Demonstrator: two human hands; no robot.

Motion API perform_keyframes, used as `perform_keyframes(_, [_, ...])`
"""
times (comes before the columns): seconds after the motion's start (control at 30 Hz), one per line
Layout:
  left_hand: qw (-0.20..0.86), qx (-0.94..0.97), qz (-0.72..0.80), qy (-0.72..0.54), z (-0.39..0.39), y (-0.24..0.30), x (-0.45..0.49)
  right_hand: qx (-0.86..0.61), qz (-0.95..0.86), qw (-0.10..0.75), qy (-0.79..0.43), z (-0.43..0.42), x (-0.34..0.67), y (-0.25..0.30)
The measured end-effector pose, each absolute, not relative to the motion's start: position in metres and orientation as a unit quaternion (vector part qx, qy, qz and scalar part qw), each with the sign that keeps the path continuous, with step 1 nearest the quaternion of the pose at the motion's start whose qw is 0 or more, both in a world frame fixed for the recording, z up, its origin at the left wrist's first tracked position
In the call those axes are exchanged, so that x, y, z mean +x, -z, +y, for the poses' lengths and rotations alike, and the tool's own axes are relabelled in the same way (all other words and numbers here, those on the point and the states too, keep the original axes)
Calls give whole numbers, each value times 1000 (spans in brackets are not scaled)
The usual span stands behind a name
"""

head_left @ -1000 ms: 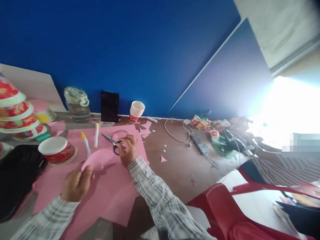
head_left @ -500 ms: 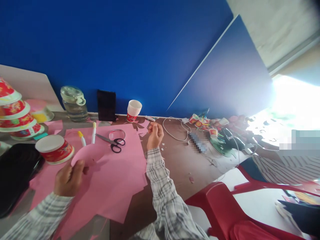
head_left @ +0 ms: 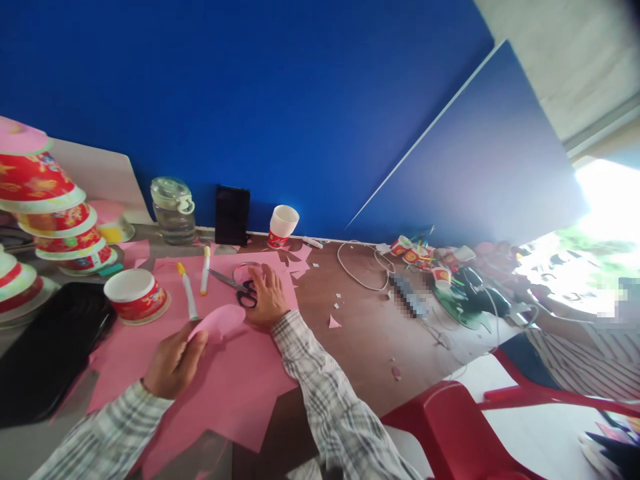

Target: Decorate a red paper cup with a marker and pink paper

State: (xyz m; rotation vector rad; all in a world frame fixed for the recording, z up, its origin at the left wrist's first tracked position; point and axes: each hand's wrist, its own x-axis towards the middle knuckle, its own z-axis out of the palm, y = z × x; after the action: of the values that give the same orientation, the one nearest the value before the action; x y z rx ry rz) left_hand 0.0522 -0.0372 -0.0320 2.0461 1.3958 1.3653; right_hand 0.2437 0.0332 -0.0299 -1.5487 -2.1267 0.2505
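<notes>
My left hand (head_left: 175, 360) pinches a rounded cut piece of pink paper (head_left: 220, 323) between thumb and fingers, above the large pink sheet (head_left: 225, 393). My right hand (head_left: 267, 298) reaches down at the dark handles of the scissors (head_left: 245, 293), fingers spread and partly over them; whether they grip cannot be made out. The blades point up and left. Just behind the handles lies a clear ring that looks like a tape roll (head_left: 246, 265). Two white markers with yellow ends, one a tilted marker (head_left: 187, 293) and the other an upright-lying marker (head_left: 205, 270), are left of the scissors.
A red paper bowl (head_left: 137, 303) sits left of my left hand, beside a black tray-like object (head_left: 55, 353). Stacked red bowls (head_left: 65, 220), a water jug (head_left: 173, 210), a black phone-like slab (head_left: 233, 215) and paper cups (head_left: 283, 227) stand behind. A white cable (head_left: 360, 287) and red chair (head_left: 450, 427) are rightward.
My right hand has moved from right of the pink sheet down and left to the scissors' handles, its fingers opening. My left hand still holds the pink piece. The view has shifted slightly left.
</notes>
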Motion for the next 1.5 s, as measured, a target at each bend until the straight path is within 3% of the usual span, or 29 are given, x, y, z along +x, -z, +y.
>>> perform_keyframes(0.13, [192,779,422,-422,-35,37,59,-584,-781,196,-101,33,244,44])
perform_keyframes(0.3, [246,796,413,-367,-34,40,60,-581,-779,195,-134,37,247,44])
perform_keyframes(0.53, [257,762,441,-399,-34,43,57,-535,-740,403,-60,31,246,33])
perform_keyframes(0.67, [281,768,435,-377,-34,40,56,-523,-725,446,-41,32,247,38])
perform_keyframes(1.5, [220,780,442,-386,-34,49,51,-641,-601,465,-110,51,265,79])
